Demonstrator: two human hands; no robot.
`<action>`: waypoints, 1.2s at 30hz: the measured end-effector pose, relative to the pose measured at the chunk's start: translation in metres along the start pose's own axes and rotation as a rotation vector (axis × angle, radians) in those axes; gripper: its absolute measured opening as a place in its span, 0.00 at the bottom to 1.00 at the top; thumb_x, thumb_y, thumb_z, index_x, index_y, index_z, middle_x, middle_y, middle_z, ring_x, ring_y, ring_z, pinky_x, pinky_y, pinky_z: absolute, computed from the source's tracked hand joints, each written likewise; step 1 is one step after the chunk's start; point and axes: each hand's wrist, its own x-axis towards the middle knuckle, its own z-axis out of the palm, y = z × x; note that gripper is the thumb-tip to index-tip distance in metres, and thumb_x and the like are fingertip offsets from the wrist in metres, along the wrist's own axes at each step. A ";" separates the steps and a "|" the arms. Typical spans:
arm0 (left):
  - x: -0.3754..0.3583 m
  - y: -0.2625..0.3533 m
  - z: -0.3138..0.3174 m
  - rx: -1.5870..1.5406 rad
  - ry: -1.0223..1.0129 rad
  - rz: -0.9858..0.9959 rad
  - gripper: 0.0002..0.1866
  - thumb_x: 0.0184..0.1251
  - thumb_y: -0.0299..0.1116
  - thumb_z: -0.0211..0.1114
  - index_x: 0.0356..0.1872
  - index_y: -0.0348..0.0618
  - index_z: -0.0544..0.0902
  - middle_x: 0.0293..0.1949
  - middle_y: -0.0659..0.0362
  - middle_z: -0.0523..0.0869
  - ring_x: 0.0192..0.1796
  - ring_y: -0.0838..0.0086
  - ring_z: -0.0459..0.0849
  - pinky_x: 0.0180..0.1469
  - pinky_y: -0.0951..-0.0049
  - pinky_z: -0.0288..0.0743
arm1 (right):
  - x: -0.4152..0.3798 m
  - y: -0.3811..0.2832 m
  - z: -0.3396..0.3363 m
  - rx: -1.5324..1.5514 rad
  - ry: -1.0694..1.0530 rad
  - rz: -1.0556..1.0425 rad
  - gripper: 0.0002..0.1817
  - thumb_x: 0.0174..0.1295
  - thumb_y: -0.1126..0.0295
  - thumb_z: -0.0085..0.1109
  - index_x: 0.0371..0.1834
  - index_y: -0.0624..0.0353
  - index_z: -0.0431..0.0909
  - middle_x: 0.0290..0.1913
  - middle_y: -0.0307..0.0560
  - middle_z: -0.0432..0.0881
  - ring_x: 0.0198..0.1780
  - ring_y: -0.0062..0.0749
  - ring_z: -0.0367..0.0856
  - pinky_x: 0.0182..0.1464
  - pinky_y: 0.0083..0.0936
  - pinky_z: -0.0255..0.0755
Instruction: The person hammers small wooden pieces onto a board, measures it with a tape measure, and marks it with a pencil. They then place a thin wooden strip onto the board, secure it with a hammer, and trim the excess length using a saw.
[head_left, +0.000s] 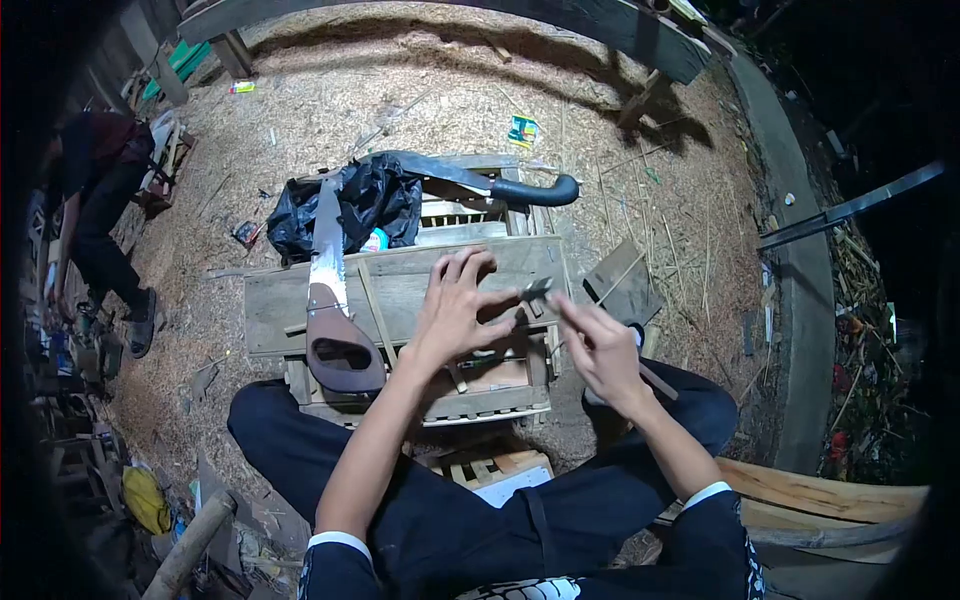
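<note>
My left hand (455,312) is over the wooden board (410,285), its fingers spread and nothing seen between them. My right hand (600,350) is to the right of the board, its thumb and fingers pressed together near a small dark metallic piece (537,289). What the right hand holds, if anything, is too small to make out. A handsaw (345,345) with a brown handle lies across the board's left part. Behind it sits a black plastic bag (380,205), beside a long blade with a black curved handle (535,191).
Below the board is a slatted wooden crate (490,403). At the far left another person (100,220) bends over. Planks (830,500) lie at lower right, a wooden beam (480,15) crosses the back, and wood shavings (440,110) cover the ground.
</note>
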 end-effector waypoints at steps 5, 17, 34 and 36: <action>-0.003 -0.003 0.003 0.036 -0.024 -0.001 0.22 0.56 0.53 0.79 0.52 0.64 0.96 0.65 0.53 0.78 0.78 0.56 0.67 0.79 0.47 0.55 | -0.007 0.006 0.014 0.094 0.205 -0.009 0.26 0.73 0.72 0.64 0.75 0.51 0.80 0.39 0.55 0.85 0.34 0.49 0.87 0.37 0.42 0.79; -0.001 -0.001 0.002 -0.010 -0.010 0.000 0.23 0.56 0.53 0.78 0.54 0.66 0.95 0.64 0.52 0.78 0.78 0.54 0.67 0.80 0.46 0.54 | -0.001 -0.008 0.009 -0.011 0.161 -0.005 0.25 0.74 0.72 0.64 0.75 0.53 0.79 0.39 0.54 0.84 0.34 0.48 0.86 0.38 0.41 0.80; -0.001 0.000 0.001 -0.001 -0.013 -0.010 0.23 0.55 0.52 0.78 0.53 0.62 0.95 0.65 0.52 0.78 0.79 0.55 0.66 0.79 0.46 0.55 | 0.001 -0.010 0.003 0.084 0.243 0.064 0.24 0.74 0.70 0.64 0.73 0.47 0.81 0.40 0.57 0.86 0.37 0.55 0.88 0.38 0.48 0.81; 0.000 0.001 -0.001 0.010 -0.030 -0.019 0.23 0.54 0.51 0.79 0.53 0.62 0.95 0.66 0.53 0.78 0.79 0.54 0.66 0.78 0.45 0.55 | -0.002 -0.002 0.013 0.130 0.347 0.049 0.25 0.74 0.68 0.65 0.74 0.45 0.81 0.39 0.57 0.86 0.35 0.54 0.88 0.36 0.46 0.80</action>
